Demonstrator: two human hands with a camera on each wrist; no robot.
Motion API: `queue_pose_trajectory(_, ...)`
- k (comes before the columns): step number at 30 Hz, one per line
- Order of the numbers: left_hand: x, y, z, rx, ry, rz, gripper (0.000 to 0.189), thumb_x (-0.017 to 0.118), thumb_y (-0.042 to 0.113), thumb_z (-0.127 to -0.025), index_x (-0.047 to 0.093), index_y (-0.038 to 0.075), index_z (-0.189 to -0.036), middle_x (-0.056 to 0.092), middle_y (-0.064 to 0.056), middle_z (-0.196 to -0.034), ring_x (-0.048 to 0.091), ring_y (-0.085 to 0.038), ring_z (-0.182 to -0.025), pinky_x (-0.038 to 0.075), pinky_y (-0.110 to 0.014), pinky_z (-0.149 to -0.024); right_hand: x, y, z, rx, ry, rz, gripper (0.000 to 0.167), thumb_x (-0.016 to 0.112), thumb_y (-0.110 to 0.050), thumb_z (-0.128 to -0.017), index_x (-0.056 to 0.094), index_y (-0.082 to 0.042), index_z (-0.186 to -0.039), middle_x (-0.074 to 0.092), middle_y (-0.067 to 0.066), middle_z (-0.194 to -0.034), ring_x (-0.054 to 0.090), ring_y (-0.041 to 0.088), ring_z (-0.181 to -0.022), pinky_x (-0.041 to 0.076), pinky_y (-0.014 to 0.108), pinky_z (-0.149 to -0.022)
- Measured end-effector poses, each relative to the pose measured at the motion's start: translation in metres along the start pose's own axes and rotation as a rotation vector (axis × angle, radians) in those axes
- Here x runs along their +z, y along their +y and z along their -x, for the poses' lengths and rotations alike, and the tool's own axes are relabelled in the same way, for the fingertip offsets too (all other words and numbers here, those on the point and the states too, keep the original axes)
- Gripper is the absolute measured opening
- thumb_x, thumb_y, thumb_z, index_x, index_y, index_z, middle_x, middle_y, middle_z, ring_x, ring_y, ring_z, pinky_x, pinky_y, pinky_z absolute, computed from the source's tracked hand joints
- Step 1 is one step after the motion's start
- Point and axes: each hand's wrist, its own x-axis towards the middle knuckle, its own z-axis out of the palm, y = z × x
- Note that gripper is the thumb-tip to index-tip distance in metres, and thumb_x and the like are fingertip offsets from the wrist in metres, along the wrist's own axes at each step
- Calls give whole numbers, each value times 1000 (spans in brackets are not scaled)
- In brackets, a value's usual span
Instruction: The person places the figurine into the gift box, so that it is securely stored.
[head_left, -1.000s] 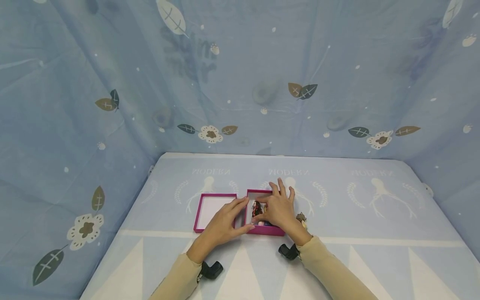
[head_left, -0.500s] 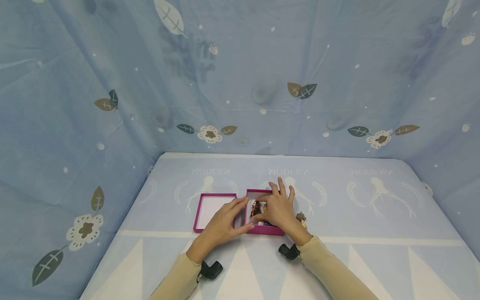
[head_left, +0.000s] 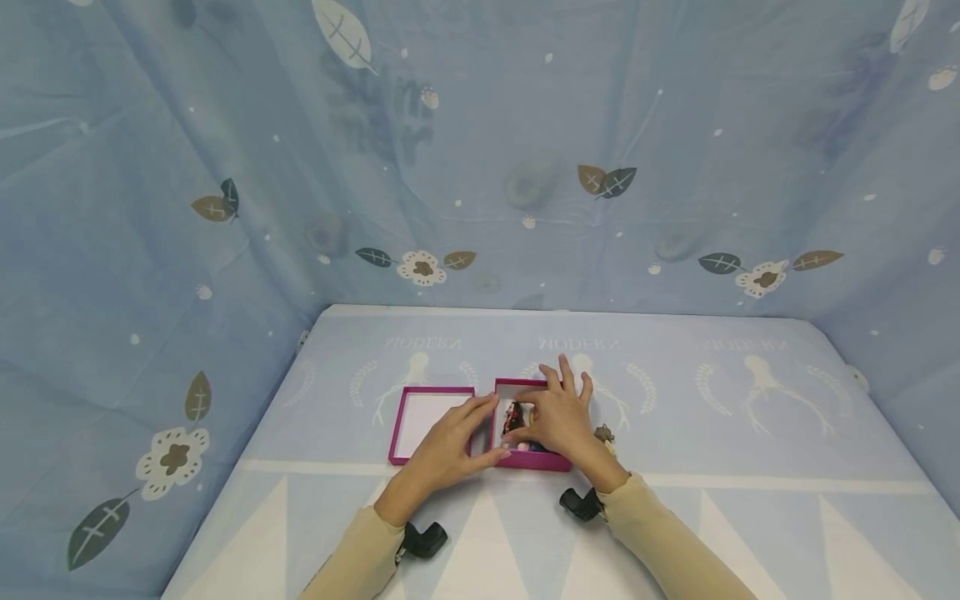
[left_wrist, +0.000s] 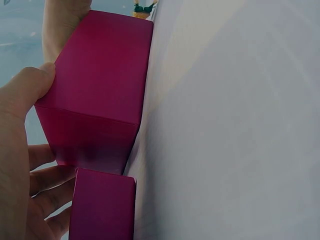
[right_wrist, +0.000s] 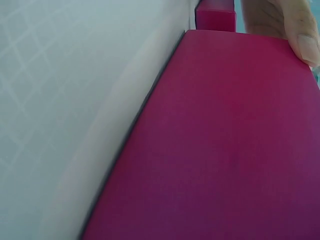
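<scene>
A magenta open-topped box [head_left: 534, 461] with a pale inside holds a small dark-and-red figure [head_left: 513, 417] and other small items partly hidden by my hand. My left hand [head_left: 448, 446] holds the box at its near left corner. In the left wrist view its thumb [left_wrist: 37, 82] lies on the top edge, its fingers along the left wall. My right hand [head_left: 558, 421] reaches into the box from the right. Its thumb and index finger meet opposite ends of the figure, while the other fingers extend over the far side. In the right wrist view the box wall [right_wrist: 215, 140] fills much of the frame.
A shallow magenta tray-like lid [head_left: 400, 423] with a white inside lies left of the box, partly behind my left hand. Small brown and yellowish trinkets [head_left: 603, 433] lie right of the box beside my right wrist. A patterned cloth [head_left: 750, 392] covers the table; blue curtains surround it.
</scene>
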Motion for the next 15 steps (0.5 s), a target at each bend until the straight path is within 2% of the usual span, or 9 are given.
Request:
queue_pose_trajectory(7, 0, 0, 0, 3, 5, -8, 78, 67, 55, -86, 47, 9, -145, 49, -3, -148, 50, -27, -132, 44, -49, -106, 0, 3, 1, -25, 26, -76, 69, 87, -61, -53, 76, -26, -111, 40, 21, -150, 11, 45, -148, 11, 71, -109)
queue_pose_trajectory(11, 0, 1, 1, -9, -6, -7, 78, 69, 54, -85, 47, 9, -146, 49, -4, -148, 50, -27, -133, 44, -49, -107, -1, 5, 4, -59, 70, -160, 67, 89, -55, -55, 75, -24, -112, 38, 23, -150, 11, 48, -147, 10, 71, -108)
queue_pose_trajectory(15, 0, 1, 0, -15, -11, -8, 78, 69, 54, -85, 47, 9, -146, 48, -4, -148, 49, -27, -133, 43, -49, -107, -1, 8, 5, -83, 102, -192, 65, 90, -53, -55, 76, -23, -111, 39, 25, -149, 12, 50, -146, 11, 71, -106)
